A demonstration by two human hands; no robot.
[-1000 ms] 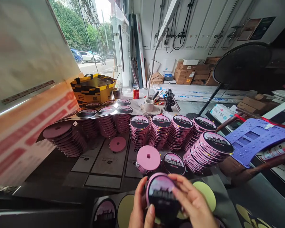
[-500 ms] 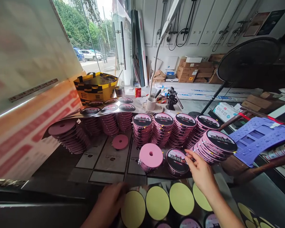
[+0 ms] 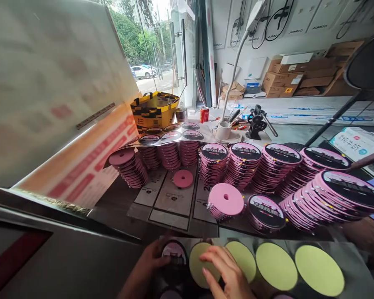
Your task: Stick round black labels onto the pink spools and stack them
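Note:
A sheet of round stickers [image 3: 358, 265] lies across the front, with bare yellowish circles [image 3: 276, 265] along its top row. At its left end my left hand [image 3: 146, 268] grips the sheet edge, thumb beside a round printed sticker [image 3: 174, 252]; its other fingers are partly hidden. My right hand [image 3: 226, 272] hovers over or touches a yellowish circle, thumb and fingers curved and apart, with nothing visible between them. Beyond the sheet stand a short stack of pink discs topped by a black-and-pink label [image 3: 266, 211] and a pink stack with a plain top [image 3: 226, 199].
Taller labelled stacks [image 3: 245, 166] stand in a row behind, one leaning stack [image 3: 333, 199] at right. A single pink disc [image 3: 183, 178] lies on the table. Further back are more stickers [image 3: 171, 136], a yellow bag [image 3: 156, 112], a red can [image 3: 204, 115] and a lamp [image 3: 237, 62].
My right hand has left the label on the short stack and come down left to the sticker sheet. A printed sticker now shows beside my left hand. The view has swung left.

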